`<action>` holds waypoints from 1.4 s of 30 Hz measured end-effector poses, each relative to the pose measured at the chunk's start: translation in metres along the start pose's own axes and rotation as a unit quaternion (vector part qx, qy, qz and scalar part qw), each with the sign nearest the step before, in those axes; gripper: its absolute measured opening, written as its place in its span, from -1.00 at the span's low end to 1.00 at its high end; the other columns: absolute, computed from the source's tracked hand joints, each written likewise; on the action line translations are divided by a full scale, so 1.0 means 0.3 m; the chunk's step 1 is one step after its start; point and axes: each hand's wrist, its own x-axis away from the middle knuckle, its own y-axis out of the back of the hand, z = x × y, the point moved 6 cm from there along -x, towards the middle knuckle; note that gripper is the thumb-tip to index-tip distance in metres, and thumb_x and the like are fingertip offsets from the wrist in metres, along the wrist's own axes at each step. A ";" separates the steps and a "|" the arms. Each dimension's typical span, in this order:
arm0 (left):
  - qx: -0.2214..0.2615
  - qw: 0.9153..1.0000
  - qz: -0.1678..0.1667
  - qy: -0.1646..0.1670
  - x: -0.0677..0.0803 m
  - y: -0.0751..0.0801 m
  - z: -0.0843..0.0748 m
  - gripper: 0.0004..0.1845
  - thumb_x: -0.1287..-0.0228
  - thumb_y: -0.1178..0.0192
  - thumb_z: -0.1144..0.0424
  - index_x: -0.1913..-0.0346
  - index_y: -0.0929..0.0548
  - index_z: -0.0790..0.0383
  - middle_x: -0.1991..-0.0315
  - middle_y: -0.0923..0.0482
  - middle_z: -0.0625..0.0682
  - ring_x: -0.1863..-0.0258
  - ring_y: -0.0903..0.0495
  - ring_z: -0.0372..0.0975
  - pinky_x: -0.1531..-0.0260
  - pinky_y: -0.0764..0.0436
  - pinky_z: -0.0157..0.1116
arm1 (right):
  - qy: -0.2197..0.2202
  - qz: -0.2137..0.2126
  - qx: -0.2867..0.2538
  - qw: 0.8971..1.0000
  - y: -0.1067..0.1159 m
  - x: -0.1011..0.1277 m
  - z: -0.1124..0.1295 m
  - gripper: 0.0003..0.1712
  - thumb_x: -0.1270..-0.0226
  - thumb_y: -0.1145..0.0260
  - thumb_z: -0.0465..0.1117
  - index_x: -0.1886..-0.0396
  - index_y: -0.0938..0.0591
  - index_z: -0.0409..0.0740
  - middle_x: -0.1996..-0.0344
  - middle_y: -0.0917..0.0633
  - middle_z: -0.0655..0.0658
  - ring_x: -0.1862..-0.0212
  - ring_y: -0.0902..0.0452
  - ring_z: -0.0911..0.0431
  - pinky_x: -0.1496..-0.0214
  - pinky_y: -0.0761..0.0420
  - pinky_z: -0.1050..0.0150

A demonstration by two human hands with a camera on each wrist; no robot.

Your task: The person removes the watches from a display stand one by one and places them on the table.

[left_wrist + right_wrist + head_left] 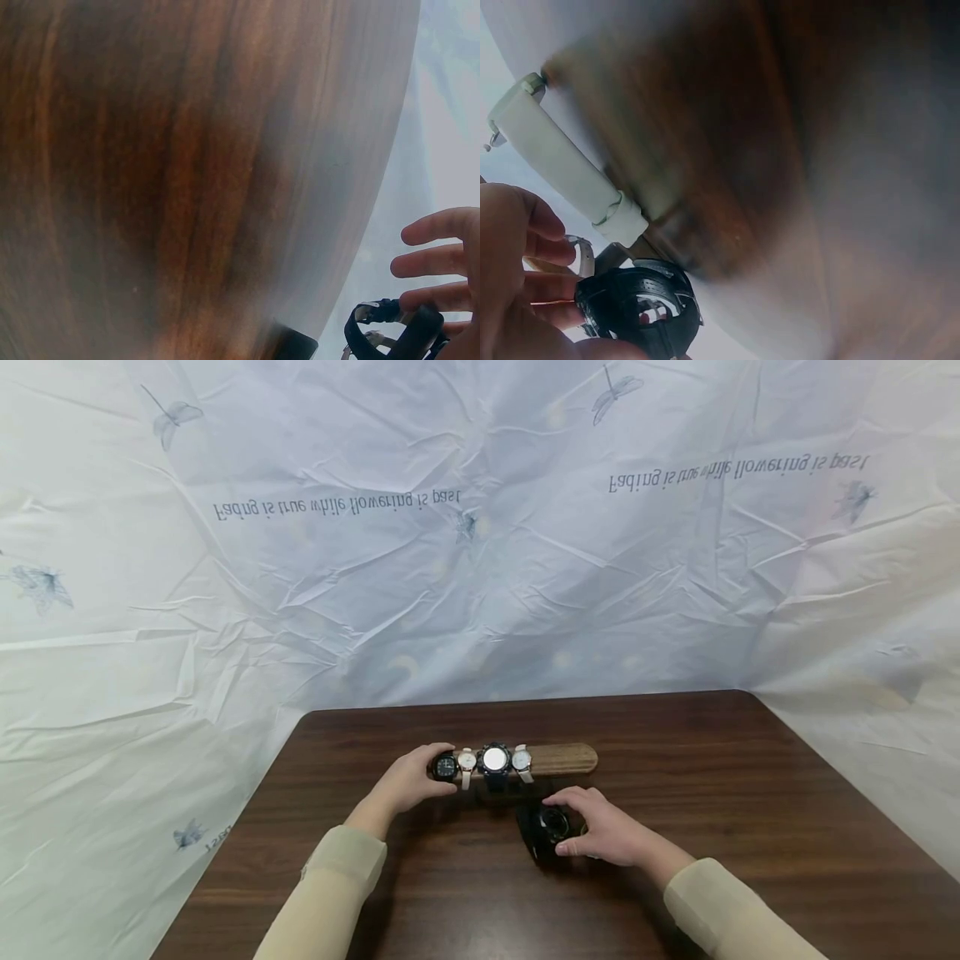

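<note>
A crumpled pale sheet (480, 568) printed with dragonflies and mirrored lettering hangs behind and beside a dark wooden bench (750, 827); on it, a long wooden bar (566, 758) carries four watches side by side; a person in beige sleeves leans over the bench, the two hands apart; the left hand (408, 779) curls round the bar's left end, its fingers against the black square watch (446, 766) strapped there, though whether it grips the watch or only the bar cannot be told; the right hand (603, 831) rests just in front of the bar, fingers curled round a loose black watch (550, 828) that lies on the bench, near the bar but not touching it; next along the bar sit a small white-strapped watch (467, 762), a large dark round watch (495, 759) and another white-strapped one (522, 762); the right half of the bar is bare; the risk, by the look of it, lies in the crowding: the loose watch could slip from the fingertips and strike the bench, or a nudge at the bar could twist the mounted watches askew.
</note>
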 end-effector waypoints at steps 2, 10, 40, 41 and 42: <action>-0.001 1.000 0.000 -0.001 0.000 0.001 -0.001 -0.28 0.15 -0.29 -0.11 -0.18 -0.32 -0.13 -0.11 -0.32 -0.08 -0.05 -0.33 -0.16 0.10 -0.37 -0.10 | -0.003 -0.001 0.006 1.000 0.002 0.002 -0.001 -0.28 0.08 -0.27 0.23 -0.13 -0.35 0.15 -0.07 -0.35 0.06 0.00 -0.19 0.10 0.14 -0.34 0.11; 0.000 1.000 0.000 -0.004 -0.001 0.003 -0.002 -0.28 0.14 -0.28 -0.11 -0.19 -0.32 -0.11 -0.12 -0.31 -0.07 -0.06 -0.33 -0.15 0.09 -0.37 -0.09 | -0.016 -0.015 0.022 1.000 0.015 0.014 -0.009 -0.29 0.18 -0.36 0.18 -0.05 -0.42 0.11 0.04 -0.42 0.13 0.04 -0.21 0.12 0.13 -0.35 0.12; 0.008 1.000 0.002 -0.003 0.005 0.003 -0.004 -0.30 0.13 -0.29 -0.09 -0.18 -0.31 -0.14 -0.10 -0.32 -0.08 -0.03 -0.35 -0.16 0.11 -0.38 -0.10 | -0.043 0.010 0.046 0.998 -0.006 0.027 -0.031 -0.37 0.22 -0.39 0.12 0.08 -0.44 0.05 0.16 -0.45 0.12 0.11 -0.27 0.16 0.14 -0.37 0.17; 0.010 1.000 0.002 -0.003 0.007 0.005 -0.005 -0.29 0.12 -0.29 -0.08 -0.18 -0.31 -0.13 -0.10 -0.32 -0.08 -0.03 -0.35 -0.16 0.12 -0.38 -0.10 | -0.043 0.011 0.047 0.998 -0.005 0.026 -0.032 -0.37 0.22 -0.39 0.12 0.07 -0.43 0.05 0.15 -0.45 0.11 0.11 -0.27 0.16 0.13 -0.37 0.16; 0.010 1.000 0.002 -0.002 0.009 0.006 -0.006 -0.29 0.12 -0.29 -0.08 -0.18 -0.31 -0.12 -0.10 -0.32 -0.08 -0.03 -0.35 -0.17 0.12 -0.39 -0.11 | -0.042 0.012 0.045 0.998 -0.004 0.025 -0.031 -0.37 0.22 -0.39 0.11 0.07 -0.43 0.05 0.15 -0.45 0.11 0.10 -0.27 0.15 0.13 -0.37 0.15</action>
